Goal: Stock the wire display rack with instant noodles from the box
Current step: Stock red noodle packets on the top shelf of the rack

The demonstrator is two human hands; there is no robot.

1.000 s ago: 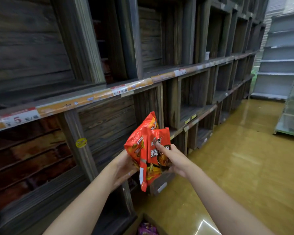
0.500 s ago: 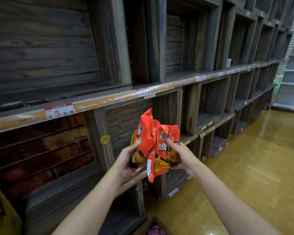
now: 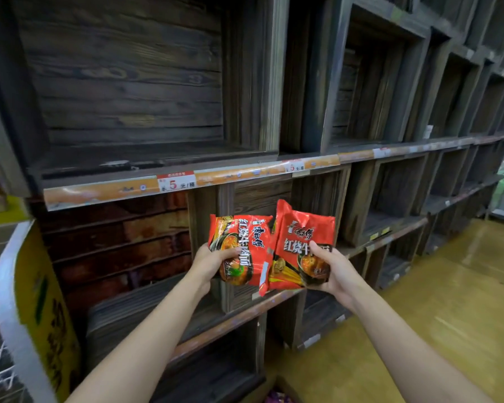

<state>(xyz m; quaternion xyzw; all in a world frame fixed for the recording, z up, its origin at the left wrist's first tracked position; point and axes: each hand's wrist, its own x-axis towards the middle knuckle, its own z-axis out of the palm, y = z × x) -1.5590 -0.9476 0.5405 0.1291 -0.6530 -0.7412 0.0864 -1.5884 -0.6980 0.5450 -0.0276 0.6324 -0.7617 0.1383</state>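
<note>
We face a long wooden crate shelving unit (image 3: pixel 134 91) that fills the frame from nine o'clock round to two o'clock, its dark cubbies receding toward the upper right. Along its front edge runs an orange price strip (image 3: pixel 105 190), and on it sits a white price tag (image 3: pixel 175 184) reading 5. From three to five o'clock we see the glossy yellow floor (image 3: pixel 454 301).

At eight o'clock stands the wire display rack (image 3: pixel 0 365), its white grid showing at the lower left edge, with a yellow side panel (image 3: pixel 45 309) framed in white just beside it. Its shelves are mostly out of frame, so we cannot tell what they carry.

At six o'clock, at the bottom edge, we catch a corner of the cardboard box (image 3: pixel 277 381) with something purple inside, too blurred to name.

Near the centre, in front of the lower cubbies, we hold two red instant noodle packets side by side, their inner edges overlapping. Our left hand (image 3: pixel 213 264) grips the left noodle packet (image 3: pixel 240 248), thumb across its front and fingers behind. Our right hand (image 3: pixel 333 271) grips the right noodle packet (image 3: pixel 298 242) at its lower right corner, thumb on the printed face. Both packets stand roughly upright, clear of the shelves and well right of the rack.
</note>
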